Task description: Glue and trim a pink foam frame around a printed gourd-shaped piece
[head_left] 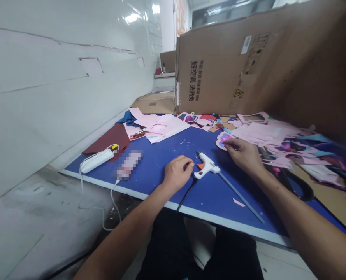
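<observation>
On a blue cutting mat [161,171], my left hand [177,174] rests with curled fingers just left of a white hot glue gun [206,166] with an orange trigger. I cannot tell whether those fingers pinch anything small. A long grey glue stick [239,196] extends from the gun's rear toward the mat's front edge. Its black cord [187,194] runs down over that edge. My right hand [243,155] has its fingertips on the edge of a pink and purple cut-out [225,139].
Pink paper sheets [161,126] and many coloured cut-outs cover the back and right of the mat. Black-handled scissors [297,186] lie at right. A white power bank [97,160] and a blurred object [129,164] sit at left. A cardboard sheet [234,66] stands behind.
</observation>
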Available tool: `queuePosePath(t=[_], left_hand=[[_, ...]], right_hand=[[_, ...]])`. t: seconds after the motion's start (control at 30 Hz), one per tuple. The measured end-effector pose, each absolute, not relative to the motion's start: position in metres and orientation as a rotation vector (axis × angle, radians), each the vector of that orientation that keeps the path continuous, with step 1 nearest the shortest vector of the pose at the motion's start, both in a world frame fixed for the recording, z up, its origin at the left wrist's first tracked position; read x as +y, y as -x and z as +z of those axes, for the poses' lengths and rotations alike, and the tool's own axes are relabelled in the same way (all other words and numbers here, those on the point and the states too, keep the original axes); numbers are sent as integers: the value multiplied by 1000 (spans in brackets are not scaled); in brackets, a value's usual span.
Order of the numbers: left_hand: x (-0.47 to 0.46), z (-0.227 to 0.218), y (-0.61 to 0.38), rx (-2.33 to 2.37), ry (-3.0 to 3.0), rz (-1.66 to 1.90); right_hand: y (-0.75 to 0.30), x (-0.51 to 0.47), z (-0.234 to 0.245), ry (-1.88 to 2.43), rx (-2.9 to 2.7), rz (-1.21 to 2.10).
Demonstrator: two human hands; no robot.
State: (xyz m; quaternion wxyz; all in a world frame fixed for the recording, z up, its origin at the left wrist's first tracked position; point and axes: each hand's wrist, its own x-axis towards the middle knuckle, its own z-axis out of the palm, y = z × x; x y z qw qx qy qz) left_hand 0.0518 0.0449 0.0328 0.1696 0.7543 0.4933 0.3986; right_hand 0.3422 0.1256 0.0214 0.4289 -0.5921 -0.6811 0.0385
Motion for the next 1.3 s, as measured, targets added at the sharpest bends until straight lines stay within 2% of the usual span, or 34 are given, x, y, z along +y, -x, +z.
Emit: queuePosePath(t=[1.3], left_hand=[[53,26,-47,1209,-2293,1160]], right_hand=[[-337,126,27,1460,-1732,135]])
